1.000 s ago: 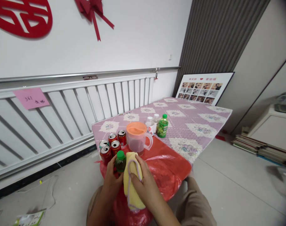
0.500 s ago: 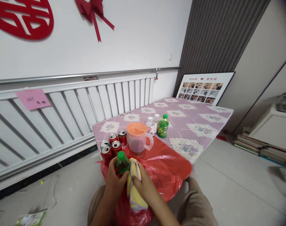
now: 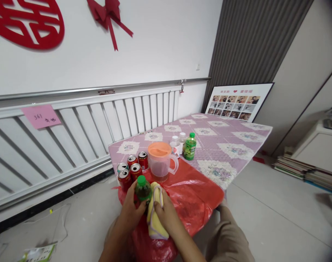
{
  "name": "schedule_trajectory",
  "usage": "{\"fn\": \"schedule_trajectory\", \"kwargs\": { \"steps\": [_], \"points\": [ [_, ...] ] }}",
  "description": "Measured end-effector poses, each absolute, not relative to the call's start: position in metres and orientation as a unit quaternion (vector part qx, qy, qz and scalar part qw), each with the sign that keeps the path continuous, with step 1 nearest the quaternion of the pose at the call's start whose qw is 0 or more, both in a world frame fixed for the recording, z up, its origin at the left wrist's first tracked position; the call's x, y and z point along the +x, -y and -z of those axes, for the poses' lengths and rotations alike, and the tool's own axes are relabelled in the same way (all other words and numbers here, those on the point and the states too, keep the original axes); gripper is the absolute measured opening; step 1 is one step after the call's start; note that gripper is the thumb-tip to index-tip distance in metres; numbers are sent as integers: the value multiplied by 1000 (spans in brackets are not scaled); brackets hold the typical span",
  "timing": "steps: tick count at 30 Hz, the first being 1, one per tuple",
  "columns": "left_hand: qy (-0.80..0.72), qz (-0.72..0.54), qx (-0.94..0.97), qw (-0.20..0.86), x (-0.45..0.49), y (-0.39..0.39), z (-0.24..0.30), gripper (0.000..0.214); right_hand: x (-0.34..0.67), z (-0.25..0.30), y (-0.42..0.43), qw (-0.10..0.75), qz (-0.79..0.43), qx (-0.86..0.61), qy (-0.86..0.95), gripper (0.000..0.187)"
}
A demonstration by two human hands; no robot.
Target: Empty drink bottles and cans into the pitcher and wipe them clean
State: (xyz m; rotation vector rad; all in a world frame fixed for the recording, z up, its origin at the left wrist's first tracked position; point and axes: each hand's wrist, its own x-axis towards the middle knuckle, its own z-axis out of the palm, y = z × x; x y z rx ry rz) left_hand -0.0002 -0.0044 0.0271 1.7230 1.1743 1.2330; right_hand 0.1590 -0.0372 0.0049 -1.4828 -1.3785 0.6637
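My left hand (image 3: 132, 208) is wrapped round a green-capped plastic bottle (image 3: 143, 190), which stands upright near the table's front corner. A folded yellow cloth (image 3: 156, 222) with a pale purple edge is gripped in my right hand (image 3: 166, 211), pressed against the bottle's right side. Both are over a red plastic sheet (image 3: 193, 193). Just behind the bottle is a clear pitcher (image 3: 159, 168) with an orange lid and a little liquid at its bottom. Several opened drink cans (image 3: 135, 171), mostly red, are grouped to the left of the pitcher.
Behind the pitcher stand two white-capped bottles (image 3: 175, 147) and a green-labelled bottle (image 3: 190, 148). A flowered purple cloth covers the table (image 3: 209, 140). A white radiator (image 3: 127, 116) runs along the wall, and a photo board (image 3: 234, 102) leans at the far end.
The camera view has shifted slightly. My left hand sits a little lower round the bottle, and the cloth has moved slightly against its side. The pitcher and cans stay in place.
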Motion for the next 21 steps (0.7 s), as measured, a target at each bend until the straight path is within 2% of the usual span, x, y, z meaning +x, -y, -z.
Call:
{"fn": "schedule_trajectory", "kwargs": {
  "steps": [4,14,19,21],
  "points": [
    [-453,-467,671,356,-2,5,-28,67,160,-5,37,468,-287,-611,570,63],
    [-480,-511,617,357,1,2,-13,74,144,-77,51,536,-232,-553,594,60],
    [-504,-508,625,313,2,4,-14,75,151,-45,39,519,-248,-586,571,61],
    [-509,-509,626,300,1,4,-16,75,155,-24,36,486,-258,-606,574,60]
  ]
}}
